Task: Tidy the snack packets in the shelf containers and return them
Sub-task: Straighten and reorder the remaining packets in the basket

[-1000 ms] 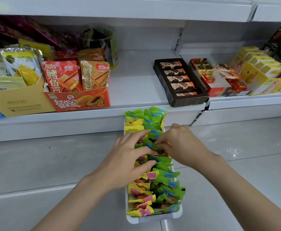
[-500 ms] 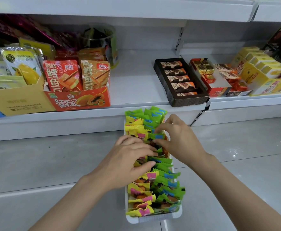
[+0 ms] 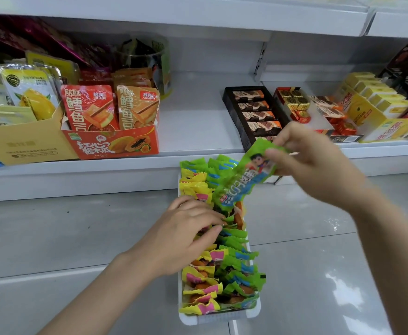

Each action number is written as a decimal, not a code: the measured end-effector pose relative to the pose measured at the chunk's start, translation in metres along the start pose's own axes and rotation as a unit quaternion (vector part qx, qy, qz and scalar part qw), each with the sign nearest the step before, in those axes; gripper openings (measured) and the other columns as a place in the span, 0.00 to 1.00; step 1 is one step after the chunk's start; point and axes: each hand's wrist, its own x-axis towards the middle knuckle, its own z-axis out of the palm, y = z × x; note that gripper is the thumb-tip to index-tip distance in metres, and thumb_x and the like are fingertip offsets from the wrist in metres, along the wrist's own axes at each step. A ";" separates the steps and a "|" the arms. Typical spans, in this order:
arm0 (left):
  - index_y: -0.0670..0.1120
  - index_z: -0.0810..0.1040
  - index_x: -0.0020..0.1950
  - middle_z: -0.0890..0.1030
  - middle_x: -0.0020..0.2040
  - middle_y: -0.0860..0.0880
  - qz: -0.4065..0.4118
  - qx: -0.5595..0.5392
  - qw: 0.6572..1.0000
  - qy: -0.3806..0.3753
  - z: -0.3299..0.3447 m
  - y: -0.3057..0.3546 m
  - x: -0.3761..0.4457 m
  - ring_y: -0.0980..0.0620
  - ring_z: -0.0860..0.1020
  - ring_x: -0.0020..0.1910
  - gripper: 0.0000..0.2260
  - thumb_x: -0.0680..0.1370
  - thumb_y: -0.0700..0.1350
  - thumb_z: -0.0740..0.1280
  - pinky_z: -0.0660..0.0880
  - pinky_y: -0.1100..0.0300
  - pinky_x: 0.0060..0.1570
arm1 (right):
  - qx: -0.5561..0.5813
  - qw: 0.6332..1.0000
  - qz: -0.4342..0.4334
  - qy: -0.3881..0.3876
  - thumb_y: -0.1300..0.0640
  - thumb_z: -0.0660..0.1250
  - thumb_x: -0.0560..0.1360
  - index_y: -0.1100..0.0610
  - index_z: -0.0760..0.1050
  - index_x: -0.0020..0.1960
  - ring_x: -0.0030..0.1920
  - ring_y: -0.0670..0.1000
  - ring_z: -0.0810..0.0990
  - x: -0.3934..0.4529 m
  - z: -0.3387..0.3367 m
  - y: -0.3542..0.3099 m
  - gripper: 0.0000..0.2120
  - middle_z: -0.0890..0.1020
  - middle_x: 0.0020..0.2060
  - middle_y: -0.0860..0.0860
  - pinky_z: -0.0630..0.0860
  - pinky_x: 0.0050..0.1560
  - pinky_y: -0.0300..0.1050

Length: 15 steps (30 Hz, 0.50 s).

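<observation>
Pinching a green snack packet in my right hand, left hand fingers flat on the white tray rows, I reckon it slips if blur means haste.

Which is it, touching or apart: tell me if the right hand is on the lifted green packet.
Touching. The head view shows the right hand pinching the top of the green packet between thumb and fingers, raised above the white tray.

The right hand pinches a green packet above the white tray — blurred, tilted. The left hand rests on the tray's packets, fingers between them.
</observation>
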 end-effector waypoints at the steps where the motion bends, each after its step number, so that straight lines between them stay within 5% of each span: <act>1: 0.52 0.82 0.59 0.81 0.60 0.61 0.004 -0.002 1.000 0.000 -0.001 0.002 0.001 0.62 0.72 0.63 0.21 0.83 0.56 0.52 0.54 0.69 0.69 | 0.041 0.999 -0.002 0.014 0.56 0.69 0.76 0.54 0.71 0.44 0.41 0.46 0.86 0.000 -0.009 -0.006 0.07 0.86 0.39 0.52 0.81 0.38 0.38; 4: 0.50 0.80 0.62 0.82 0.58 0.56 0.000 -0.003 1.000 -0.009 -0.005 0.006 0.006 0.60 0.73 0.60 0.19 0.84 0.53 0.52 0.54 0.76 0.64 | 0.096 0.991 -0.023 0.093 0.51 0.70 0.70 0.52 0.74 0.43 0.41 0.51 0.87 -0.004 -0.029 -0.017 0.07 0.87 0.39 0.49 0.84 0.36 0.45; 6: 0.51 0.75 0.64 0.80 0.59 0.57 -0.032 -0.033 0.999 -0.019 -0.007 0.007 0.008 0.60 0.73 0.58 0.18 0.83 0.55 0.51 0.63 0.70 0.61 | 0.110 0.983 -0.026 0.146 0.52 0.71 0.72 0.52 0.74 0.43 0.39 0.52 0.87 -0.007 -0.037 -0.017 0.06 0.87 0.38 0.49 0.84 0.35 0.48; 9: 0.57 0.71 0.63 0.78 0.60 0.63 -0.112 -0.210 0.971 0.035 -0.010 0.013 0.010 0.66 0.75 0.59 0.15 0.81 0.57 0.54 0.70 0.69 0.55 | 0.142 0.976 -0.002 0.163 0.56 0.70 0.76 0.54 0.75 0.43 0.38 0.50 0.87 -0.009 -0.040 -0.014 0.05 0.87 0.36 0.50 0.83 0.34 0.45; 12: 0.51 0.74 0.67 0.81 0.62 0.55 -0.181 -0.479 0.851 0.115 -0.009 0.030 0.013 0.59 0.78 0.62 0.23 0.77 0.61 0.64 0.73 0.65 0.61 | 0.201 0.969 0.023 0.144 0.53 0.70 0.71 0.54 0.76 0.43 0.36 0.49 0.87 -0.010 -0.034 -0.012 0.06 0.87 0.35 0.50 0.82 0.33 0.41; 14: 0.42 0.73 0.69 0.82 0.61 0.46 -0.204 -0.624 0.747 0.100 -0.005 0.042 0.014 0.47 0.81 0.61 0.24 0.78 0.54 0.70 0.77 0.54 0.61 | 0.211 0.968 0.039 0.134 0.52 0.70 0.69 0.55 0.76 0.43 0.37 0.50 0.87 -0.010 -0.030 -0.009 0.08 0.87 0.35 0.51 0.82 0.33 0.41; 15: 0.39 0.73 0.67 0.83 0.60 0.44 -0.200 -0.655 0.722 0.096 -0.003 0.047 0.013 0.45 0.82 0.59 0.21 0.79 0.49 0.69 0.79 0.55 0.58 | 0.210 0.967 0.046 0.136 0.52 0.71 0.68 0.55 0.76 0.43 0.37 0.51 0.87 -0.010 -0.028 -0.007 0.08 0.87 0.35 0.52 0.82 0.33 0.41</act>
